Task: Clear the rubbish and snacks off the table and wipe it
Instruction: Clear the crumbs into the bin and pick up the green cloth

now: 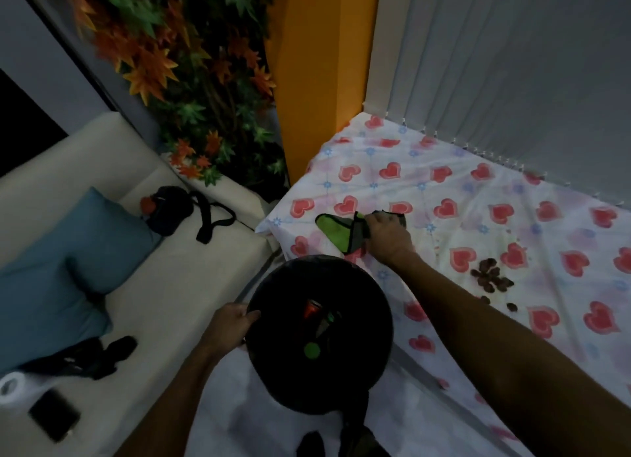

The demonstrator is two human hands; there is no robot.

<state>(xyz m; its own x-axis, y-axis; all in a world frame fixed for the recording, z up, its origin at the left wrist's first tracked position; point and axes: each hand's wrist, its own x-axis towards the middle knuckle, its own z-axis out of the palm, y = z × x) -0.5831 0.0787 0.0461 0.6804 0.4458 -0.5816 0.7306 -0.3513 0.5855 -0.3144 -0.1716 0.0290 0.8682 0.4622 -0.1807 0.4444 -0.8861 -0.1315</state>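
Reaching out at mid-frame with the right hand [387, 233], fingers curled round a green and grey wrapper [336, 229] that lies on the worktop [553, 296], near its left corner. Gripping the left rim of a round black bin [341, 385] with the left hand [230, 325] at lower centre, thumb hooked over the edge. Dimly inside the bin: a red-orange scrap [312, 309] and a round green lid [311, 350]. Spread over the worktop, a white cloth [471, 238] printed with red hearts. At the right of the frame, well apart from the right hand, a small heap of brown snacks [490, 275], with two loose pieces just below it. On the left, a pale sofa [191, 285] bearing blue cushions [92, 238] and a black bag [170, 209] with a strap; at lower left, a paper roll [13, 386] and a dark phone [54, 419]. Upper left, orange and green leaves [164, 46]; beside them an orange pillar [317, 63]; upper right, grey blinds [512, 63].
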